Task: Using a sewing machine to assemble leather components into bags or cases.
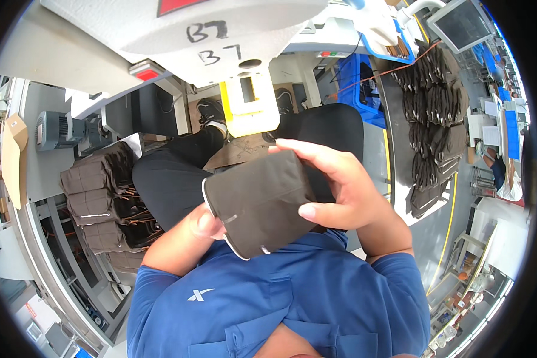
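Observation:
Above my lap I hold a dark brown fabric piece (261, 200), boxy in shape, with a white edge along its left side and a small pale tag at its lower edge. My left hand (206, 223) grips the white-edged side; its thumb shows and the other fingers are mostly hidden behind the cloth. My right hand (340, 182) clasps the opposite end, fingers over the far top and thumb pressed on the near face. Just beyond the piece is the yellow plate (254, 122) of a white machine (179, 45).
Stacked dark brown fabric pieces (95, 185) lie to my left. Rows of similar dark pieces (432, 113) cover a table on my right. A blue bin (361, 89) stands beside that table. A grey motor (58, 130) is at the left, and a monitor (459, 25) at the far right.

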A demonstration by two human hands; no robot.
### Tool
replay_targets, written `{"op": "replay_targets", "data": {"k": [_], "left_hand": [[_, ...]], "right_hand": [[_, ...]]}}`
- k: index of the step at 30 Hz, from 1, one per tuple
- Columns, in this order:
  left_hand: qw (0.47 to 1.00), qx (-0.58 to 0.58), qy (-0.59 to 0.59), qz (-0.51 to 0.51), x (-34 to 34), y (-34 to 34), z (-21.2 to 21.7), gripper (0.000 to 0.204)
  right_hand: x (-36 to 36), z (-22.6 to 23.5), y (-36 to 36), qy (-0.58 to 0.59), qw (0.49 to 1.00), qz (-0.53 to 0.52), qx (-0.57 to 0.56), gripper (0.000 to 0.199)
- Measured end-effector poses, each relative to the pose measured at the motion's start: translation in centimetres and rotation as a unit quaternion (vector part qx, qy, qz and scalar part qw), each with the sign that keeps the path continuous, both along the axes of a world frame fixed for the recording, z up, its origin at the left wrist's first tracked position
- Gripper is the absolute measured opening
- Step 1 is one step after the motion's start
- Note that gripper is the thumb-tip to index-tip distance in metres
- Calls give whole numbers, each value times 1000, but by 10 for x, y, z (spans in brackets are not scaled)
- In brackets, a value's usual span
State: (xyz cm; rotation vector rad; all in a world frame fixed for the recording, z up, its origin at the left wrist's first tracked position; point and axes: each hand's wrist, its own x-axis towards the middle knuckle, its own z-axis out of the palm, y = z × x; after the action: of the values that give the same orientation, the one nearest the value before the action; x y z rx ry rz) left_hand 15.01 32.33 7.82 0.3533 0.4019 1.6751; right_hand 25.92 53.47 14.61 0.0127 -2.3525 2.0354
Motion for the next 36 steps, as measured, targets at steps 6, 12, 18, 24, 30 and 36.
{"op": "replay_targets", "data": {"k": [6,12,18,24,30,36], "left_hand": [[993,62,53,-81,1,9,1,108],[993,64,15,-101,11,7,-8,108],[981,101,-70,-150,25,0,-43,112],[978,104,-88,-158,28,-2,-48,110],[972,113,-93,-182,38,-7,-62,107],[977,97,-102,-158,38,-3,-57,107]], "right_hand": [[-12,21,13,-60,995,8,85,54],[-18,20,19,-14,938,82,338,32],[-13,16,14,-62,966,60,245,25],[-10,20,15,-142,961,16,238,28],[2,11,11,-61,953,31,295,30],[3,2,10,-23,960,-7,279,26]]}}
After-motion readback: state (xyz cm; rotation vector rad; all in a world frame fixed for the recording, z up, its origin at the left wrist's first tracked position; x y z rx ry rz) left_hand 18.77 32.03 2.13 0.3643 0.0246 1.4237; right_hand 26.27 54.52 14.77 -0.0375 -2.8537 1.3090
